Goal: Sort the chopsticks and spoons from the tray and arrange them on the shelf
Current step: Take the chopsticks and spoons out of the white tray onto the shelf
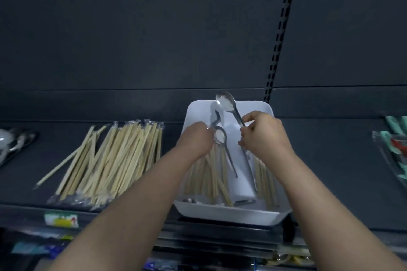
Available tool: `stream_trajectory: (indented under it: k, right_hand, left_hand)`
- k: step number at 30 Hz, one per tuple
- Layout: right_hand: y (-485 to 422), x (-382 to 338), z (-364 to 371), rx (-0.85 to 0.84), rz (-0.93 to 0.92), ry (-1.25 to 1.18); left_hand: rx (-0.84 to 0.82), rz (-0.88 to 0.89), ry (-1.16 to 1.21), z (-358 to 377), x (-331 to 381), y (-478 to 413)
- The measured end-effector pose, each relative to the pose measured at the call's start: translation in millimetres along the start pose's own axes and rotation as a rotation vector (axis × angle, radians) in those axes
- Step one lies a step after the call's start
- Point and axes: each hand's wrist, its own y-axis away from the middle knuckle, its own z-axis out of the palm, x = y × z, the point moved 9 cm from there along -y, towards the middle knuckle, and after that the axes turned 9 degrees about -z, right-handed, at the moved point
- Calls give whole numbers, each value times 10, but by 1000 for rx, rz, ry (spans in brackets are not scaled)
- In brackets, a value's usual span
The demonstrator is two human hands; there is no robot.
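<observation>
While the tray (229, 215) is sitting at the lower centre of the frame on the front edge of the shelf (330, 171), both hands are working inside it. The right hand (264, 138) is grasping the handle of a metal spoon (225, 102), with the fingers curled round the stem. It is holding the bowl up near the tray's far rim, which is keeping the spoon clear of the loose chopsticks (209, 178) so that it can come out alone.

The left hand (195, 141) is reaching in from the left, with its fingers bent at the bowl of a second spoon (220, 136). The back of the hand is hiding the fingertips, so it cannot be told whether they are pinching that spoon.

Loose chopsticks are lying in two bunches along the tray's lower left and lower right, leaving a bare lane down the middle where the spoons are resting. At left of centre, the sorted chopsticks (114, 158) are lying fanned on the shelf in clear wrappers. At the far left edge, a spoon group (15, 143) is occupying its own spot, so the two kinds are being kept apart. The sorting appears partly done.
</observation>
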Motion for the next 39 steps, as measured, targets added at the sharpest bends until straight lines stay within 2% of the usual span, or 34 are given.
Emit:
stream_trajectory:
  k: [4, 6, 10, 15, 20, 25, 33, 39]
  right_hand:
    - [-72, -579, 381, -27, -75, -79]
    - [-76, -1010, 737, -80, -146, -95]
    - [73, -1869, 1622, -198, -237, -132]
    - [379, -2698, 2916, -370, -236, -137]
    - [593, -3306, 3885, -470, -244, -81]
    - [613, -3675, 4389, -507, -255, 15]
    - [162, -3863, 5022, -497, -166, -110]
    - [-315, -4146, 5399, -487, -217, -79]
  left_hand:
    - [205, -35, 298, -814, -547, 120]
    - [300, -109, 410, -1223, -1048, 232]
    - [375, -228, 532, -1765, -2253, 444]
    - [424, -374, 436, -2256, -3727, 733]
    - [411, -427, 266, -2657, -4664, 858]
    - [407, -476, 271, -2907, -5176, 779]
    - [406, -501, 237, -3168, -5620, 254]
    - [456, -493, 176, -3472, -5723, -303]
